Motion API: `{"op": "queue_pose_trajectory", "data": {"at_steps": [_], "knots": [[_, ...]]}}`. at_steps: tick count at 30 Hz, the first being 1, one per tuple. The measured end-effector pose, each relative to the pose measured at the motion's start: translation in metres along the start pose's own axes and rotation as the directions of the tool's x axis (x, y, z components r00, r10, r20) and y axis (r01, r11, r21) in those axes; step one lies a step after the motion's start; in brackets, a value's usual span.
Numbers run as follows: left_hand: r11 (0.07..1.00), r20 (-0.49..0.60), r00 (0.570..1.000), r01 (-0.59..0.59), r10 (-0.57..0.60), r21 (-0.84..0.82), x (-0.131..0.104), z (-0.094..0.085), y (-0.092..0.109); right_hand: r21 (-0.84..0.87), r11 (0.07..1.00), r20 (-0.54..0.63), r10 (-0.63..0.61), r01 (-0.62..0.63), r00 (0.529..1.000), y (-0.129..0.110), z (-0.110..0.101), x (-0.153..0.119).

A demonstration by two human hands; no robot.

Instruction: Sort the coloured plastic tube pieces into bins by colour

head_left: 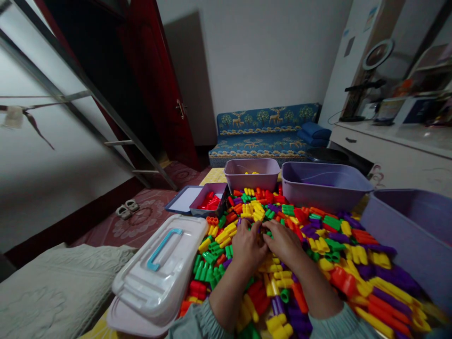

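Note:
A wide heap of plastic pieces in red, yellow, green, orange and purple (205, 271) covers the table. Both hands are over the middle of it, close together. My left hand (248, 246) has its fingers bent down, with a purple piece (239, 221) by its fingertips. Just to the right, my right hand (281, 241) reaches in with curled fingers toward the left one. A small dark purple piece seems to lie between the fingertips, but what each hand grips is too hidden to make out.
Behind the heap stand a lilac bin (251, 181) and a larger purple bin (325, 193); another bin (409, 235) is at the right. An open box (197, 207) holds red pieces. White lids with a blue handle (158, 268) lie left. A patterned sofa (261, 141) is beyond.

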State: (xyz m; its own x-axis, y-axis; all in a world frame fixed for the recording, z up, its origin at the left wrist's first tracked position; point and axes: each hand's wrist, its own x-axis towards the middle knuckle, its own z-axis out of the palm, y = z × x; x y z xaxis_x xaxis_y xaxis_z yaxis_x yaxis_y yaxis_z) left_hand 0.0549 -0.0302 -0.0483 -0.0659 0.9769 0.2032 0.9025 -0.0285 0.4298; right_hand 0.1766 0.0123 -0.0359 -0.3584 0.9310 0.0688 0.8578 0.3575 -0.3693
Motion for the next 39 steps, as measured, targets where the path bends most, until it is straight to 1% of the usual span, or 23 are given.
{"op": "queue_pose_trajectory", "data": {"at_steps": [3,9,16,27,34,39], "knots": [[1.0,-0.024,1.0,0.02,-0.02,-0.014,-0.002,0.003,0.0,0.012,1.0,-0.012,0.007,-0.007,1.0,-0.001,0.002,0.002],[0.998,-0.045,0.999,0.002,-0.005,-0.06,-0.002,0.002,-0.002,-0.015,1.0,-0.042,0.023,-0.024,0.999,0.0,0.008,0.004],[0.998,-0.042,0.999,0.016,-0.019,-0.068,-0.002,0.003,-0.002,-0.035,0.999,-0.078,0.027,-0.03,0.997,0.0,0.012,0.006],[0.997,-0.095,0.995,-0.017,0.01,-0.071,-0.002,0.006,-0.003,-0.024,0.999,-0.084,0.028,-0.03,0.996,-0.002,0.01,0.004],[0.998,-0.1,0.995,-0.018,0.012,-0.067,-0.003,0.006,-0.003,-0.01,0.999,-0.071,0.043,-0.044,0.997,-0.001,0.011,0.005],[0.997,-0.1,0.995,-0.024,0.017,-0.067,-0.002,0.006,-0.003,0.002,0.999,-0.085,0.038,-0.038,0.996,0.001,0.013,0.006]]}}
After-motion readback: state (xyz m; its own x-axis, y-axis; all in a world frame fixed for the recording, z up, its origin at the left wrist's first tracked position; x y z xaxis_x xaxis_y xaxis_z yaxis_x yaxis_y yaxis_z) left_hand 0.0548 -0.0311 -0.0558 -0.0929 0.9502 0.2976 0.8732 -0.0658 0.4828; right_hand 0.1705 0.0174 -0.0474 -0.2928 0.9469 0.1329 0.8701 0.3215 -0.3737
